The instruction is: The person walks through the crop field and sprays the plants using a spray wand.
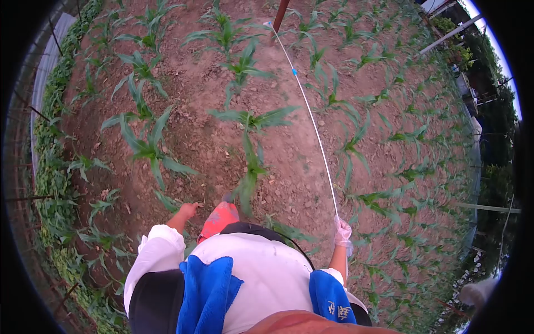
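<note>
The white rod [313, 119] is grasped by the right hand [342, 231], flanked by leafy plants [251, 119]; a brown post [280, 16] is seen beside its tip. The left hand's [189, 211] grip cannot be told.

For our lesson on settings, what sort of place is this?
Probably a crop field or vegetable plot: young maize-like plants stand in rows in brown soil, with leafy vines along one edge.

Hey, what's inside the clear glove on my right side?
Your right hand, closed on the white rod, shows through the clear glove. The palm and gripped stretch of rod are covered.
</note>
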The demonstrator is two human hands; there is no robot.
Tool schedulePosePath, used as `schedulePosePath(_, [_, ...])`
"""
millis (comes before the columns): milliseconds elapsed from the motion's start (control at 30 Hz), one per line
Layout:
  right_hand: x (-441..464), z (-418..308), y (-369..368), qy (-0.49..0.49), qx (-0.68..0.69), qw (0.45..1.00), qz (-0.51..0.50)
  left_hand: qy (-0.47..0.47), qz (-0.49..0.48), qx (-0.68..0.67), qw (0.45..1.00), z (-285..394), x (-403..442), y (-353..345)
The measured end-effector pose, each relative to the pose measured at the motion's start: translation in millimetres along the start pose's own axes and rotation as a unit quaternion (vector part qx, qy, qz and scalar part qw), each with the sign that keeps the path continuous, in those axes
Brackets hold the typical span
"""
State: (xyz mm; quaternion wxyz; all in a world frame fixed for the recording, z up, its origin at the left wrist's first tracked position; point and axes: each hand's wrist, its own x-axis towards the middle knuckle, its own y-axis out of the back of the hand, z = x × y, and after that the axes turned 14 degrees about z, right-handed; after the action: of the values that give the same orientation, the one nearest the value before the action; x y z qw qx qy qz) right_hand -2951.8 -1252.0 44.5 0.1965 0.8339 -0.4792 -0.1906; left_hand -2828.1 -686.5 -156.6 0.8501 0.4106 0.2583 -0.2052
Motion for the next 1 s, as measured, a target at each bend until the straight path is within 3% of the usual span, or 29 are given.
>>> schedulePosePath(67, [-4.1,41.2,36.9,0.033,0.017,0.999,0.005,0.027,0.042,-0.011,0.999,4.0,-8.0,-15.6])
schedulePosePath(133, [-8.9,67.4,76.8,0.029,-0.016,0.999,0.000,-0.110,0.153,0.178,0.966,24.4,-25.8,-27.1])
schedulePosePath(167, [-17.5,69.9,88.9,0.017,0.002,1.000,0.014,-0.109,0.153,0.180,0.966,46.2,-38.1,-25.4])
schedulePosePath(200, [-23.1,80.0,101.5,0.005,0.020,0.999,0.028,0.030,0.124,0.007,0.992,78.2,-54.5,-27.3])
schedulePosePath(233, [-25.5,97.9,124.4,0.003,0.027,0.999,0.026,0.165,0.095,-0.165,0.968,104.5,-79.2,-42.2])
schedulePosePath(333, [-29.6,115.0,155.6,0.005,0.092,0.995,0.029,0.155,0.037,-0.220,0.962,126.2,-115.7,-85.5])
schedulePosePath(400, [-26.0,109.4,158.3,0.074,0.044,0.996,0.025,0.166,0.035,-0.223,0.960,142.7,-146.1,-105.2])
schedulePosePath(467, [-23.2,123.0,170.1,0.079,0.076,0.994,0.023,0.084,0.054,-0.178,0.979,123.4,-169.8,-151.1])
schedulePosePath(500, [-24.1,124.7,167.6,0.086,0.100,0.991,0.019,-0.098,0.051,-0.056,0.992,100.2,-172.0,-162.9])
schedulePosePath(533, [-28.6,129.2,174.2,0.086,0.107,0.990,0.021,-0.102,0.055,-0.051,0.992,82.3,-181.6,-178.2])
schedulePosePath(567, [-30.7,129.4,173.1,0.079,0.120,0.989,0.015,-0.081,0.071,-0.069,0.992,66.5,-183.4,-189.0])
schedulePosePath(633, [-40.1,128.0,182.9,0.067,0.153,0.986,0.010,0.112,0.033,-0.134,0.984,93.9,-221.6,-184.7])
schedulePosePath(733, [-51.0,139.6,189.3,0.066,0.192,0.979,0.011,0.183,0.006,-0.216,0.959,98.2,-256.8,-180.0])
schedulePosePath(800, [-64.7,137.2,194.5,0.055,0.202,0.978,0.019,0.156,0.044,-0.171,0.972,80.3,-269.2,-189.6])
schedulePosePath(867, [-81.8,131.6,204.3,-0.023,0.165,0.986,-0.002,0.163,0.059,-0.210,0.962,64.6,-282.7,-196.9])
schedulePosePath(1000, [-109.7,127.8,214.6,0.017,0.134,0.990,0.046,0.212,0.049,-0.298,0.929,22.1,-310.8,-223.7])
